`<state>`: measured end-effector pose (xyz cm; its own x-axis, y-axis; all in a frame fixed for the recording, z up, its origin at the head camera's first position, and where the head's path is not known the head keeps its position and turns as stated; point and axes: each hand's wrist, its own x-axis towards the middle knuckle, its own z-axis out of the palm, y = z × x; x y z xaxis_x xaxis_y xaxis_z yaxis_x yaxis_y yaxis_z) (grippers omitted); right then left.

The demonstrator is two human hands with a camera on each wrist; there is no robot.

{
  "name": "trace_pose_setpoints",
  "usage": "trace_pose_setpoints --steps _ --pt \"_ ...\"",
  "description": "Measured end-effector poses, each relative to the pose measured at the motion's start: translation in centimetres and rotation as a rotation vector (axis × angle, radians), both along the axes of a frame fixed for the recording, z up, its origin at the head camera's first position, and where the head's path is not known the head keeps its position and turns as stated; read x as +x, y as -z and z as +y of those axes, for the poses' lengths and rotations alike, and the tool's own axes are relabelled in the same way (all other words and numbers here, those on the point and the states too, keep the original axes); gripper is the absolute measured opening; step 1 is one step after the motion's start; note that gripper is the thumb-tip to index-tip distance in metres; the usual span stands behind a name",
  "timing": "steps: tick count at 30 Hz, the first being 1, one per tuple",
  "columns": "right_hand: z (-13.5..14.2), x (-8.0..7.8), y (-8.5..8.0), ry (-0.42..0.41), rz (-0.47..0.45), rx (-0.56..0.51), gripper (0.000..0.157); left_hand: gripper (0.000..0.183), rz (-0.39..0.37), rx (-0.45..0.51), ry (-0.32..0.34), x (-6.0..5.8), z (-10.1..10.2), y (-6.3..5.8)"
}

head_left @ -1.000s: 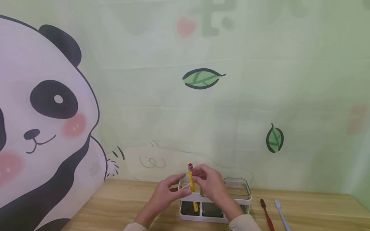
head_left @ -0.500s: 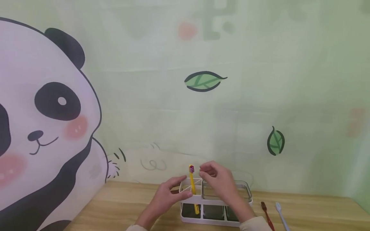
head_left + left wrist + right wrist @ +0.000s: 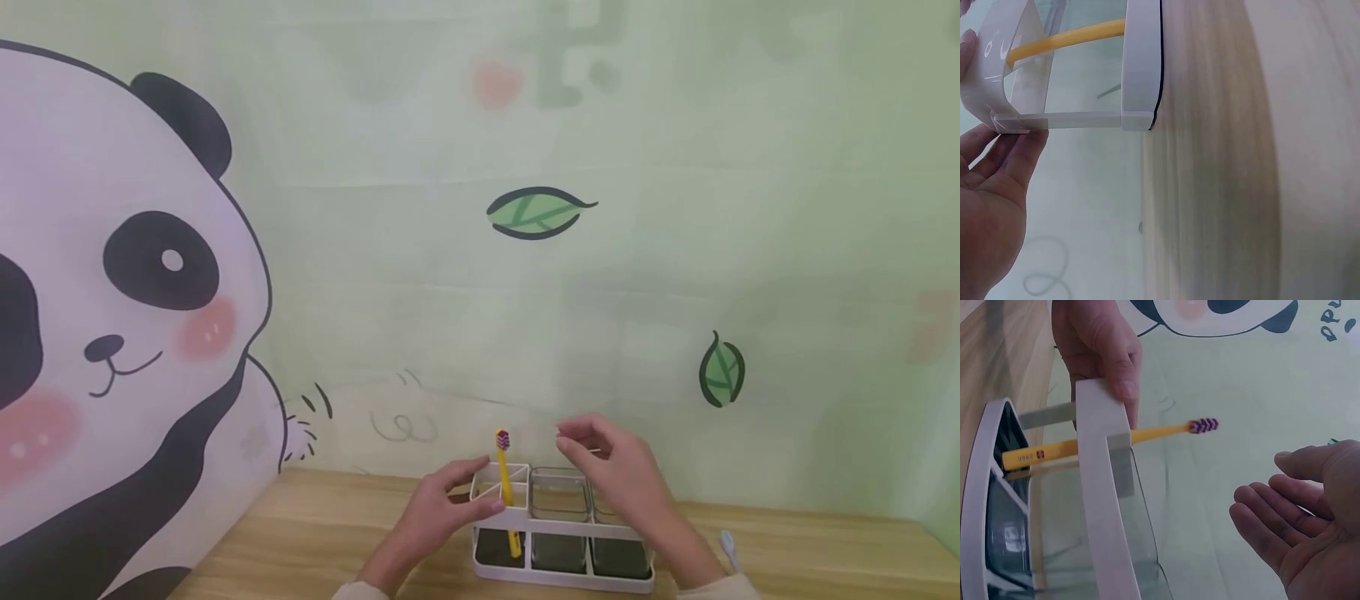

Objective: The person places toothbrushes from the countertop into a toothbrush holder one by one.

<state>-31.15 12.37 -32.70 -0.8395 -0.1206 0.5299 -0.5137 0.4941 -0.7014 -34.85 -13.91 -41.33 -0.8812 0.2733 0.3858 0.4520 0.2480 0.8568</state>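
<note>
yellow plastic catches the eye first, but start at the far left: a big panda print (image 3: 112, 317) fills the backdrop. moving in, the left hand (image 3: 438, 508) grips the left end of the white rack (image 3: 558, 575) on the wooden desk (image 3: 300, 542), thumb over the top rail, fingers (image 3: 997, 156) curled at the corner. next, the yellow toothbrush (image 3: 506, 492) stands in the leftmost compartment, long axis near upright with a slight lean, purple bristles on top, free of both hands. two clear cups (image 3: 558, 500) sit in the compartments to its right. above those cups hangs the right hand (image 3: 618, 475), holding nothing, fingers (image 3: 1272, 519) loosely curled and relaxed. the brush lies to the left of those fingers, so the left hand is nearer. far right, a pale toothbrush (image 3: 727, 546) lies flat on the desk. the right wrist view shows the empty palm and the brush's label; the head view alone shows the pale brush.
</note>
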Motion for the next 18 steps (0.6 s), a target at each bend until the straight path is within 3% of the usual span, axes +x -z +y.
trace_pose_setpoints --steps 18 --pt "7.1 1.4 0.0 0.035 0.038 0.11 0.024 0.067 0.002 -0.002 0.001 0.0 -0.1 0.0"
